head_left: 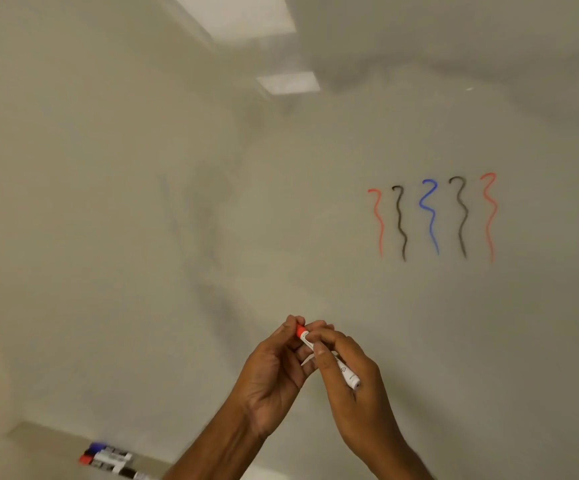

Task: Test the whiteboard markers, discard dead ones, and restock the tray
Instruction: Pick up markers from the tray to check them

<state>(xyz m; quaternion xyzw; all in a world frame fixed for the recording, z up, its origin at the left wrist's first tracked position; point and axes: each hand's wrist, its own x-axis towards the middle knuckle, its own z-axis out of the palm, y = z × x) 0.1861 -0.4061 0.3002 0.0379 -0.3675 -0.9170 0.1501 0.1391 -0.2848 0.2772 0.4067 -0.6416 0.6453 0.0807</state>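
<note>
Both hands are raised in front of the lower middle of the glossy whiteboard (142, 202), joined over one whiteboard marker (346, 373). It is a slim white plastic cylinder with small printed marks and a red cap (300, 330); it slants from the cap, up and left, down to its blunt end at the right. The left hand (274, 372) has its fingertips curled round the red cap, pinching it. The right hand (354, 389) is wrapped round the white barrel, thumb laid along the top. Whether the cap is seated or parting from the barrel I cannot tell. Toward the board's right edge, five wavy vertical strokes stand side by side, apart from each other: a thin, pale red squiggle (378, 223), a black squiggle (400, 223), a blue squiggle (429, 216), a greyish black squiggle (461, 216) and a second red squiggle (490, 216). The smooth surface near the top edge mirrors two bright rectangular ceiling lights (288, 81), and there are soft grey smudges across the middle. At the bottom left corner juts the pale ledge of the marker tray (39, 434), where three markers lie close together lengthwise: a blue-capped marker (98, 446) at the back, a red-capped marker (89, 459) just beside it, and a black marker (129, 472) nearest the front edge, all blurred.
</note>
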